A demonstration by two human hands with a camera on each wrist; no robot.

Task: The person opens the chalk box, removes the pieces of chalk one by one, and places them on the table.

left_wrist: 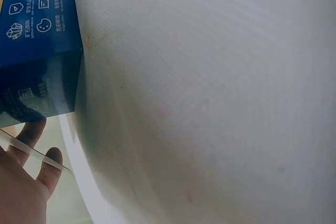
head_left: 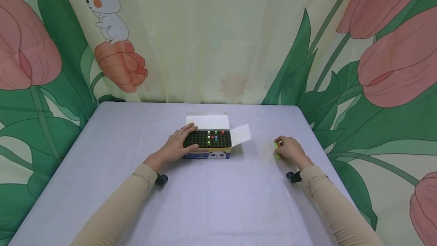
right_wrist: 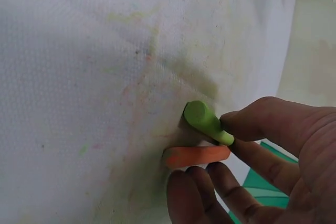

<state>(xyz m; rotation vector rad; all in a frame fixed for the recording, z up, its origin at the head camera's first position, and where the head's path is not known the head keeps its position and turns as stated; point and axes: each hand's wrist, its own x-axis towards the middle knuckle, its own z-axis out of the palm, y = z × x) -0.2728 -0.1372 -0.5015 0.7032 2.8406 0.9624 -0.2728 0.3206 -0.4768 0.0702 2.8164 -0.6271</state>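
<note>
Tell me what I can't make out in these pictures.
Head view: the orange stick, apparently hidden by the right hand.
Head view: lower ends of the coloured sticks, sunk in the black holder.
Left wrist view: the rest of the box, cut off by edges; its smallest print, too tiny.

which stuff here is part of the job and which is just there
Seemingly in the job:
open box, the left hand against it
coloured sticks in its holes
green stick, pinched by the right hand
orange stick beside the green one

Just there:
white tablecloth
printed backdrop
black wrist device
</note>
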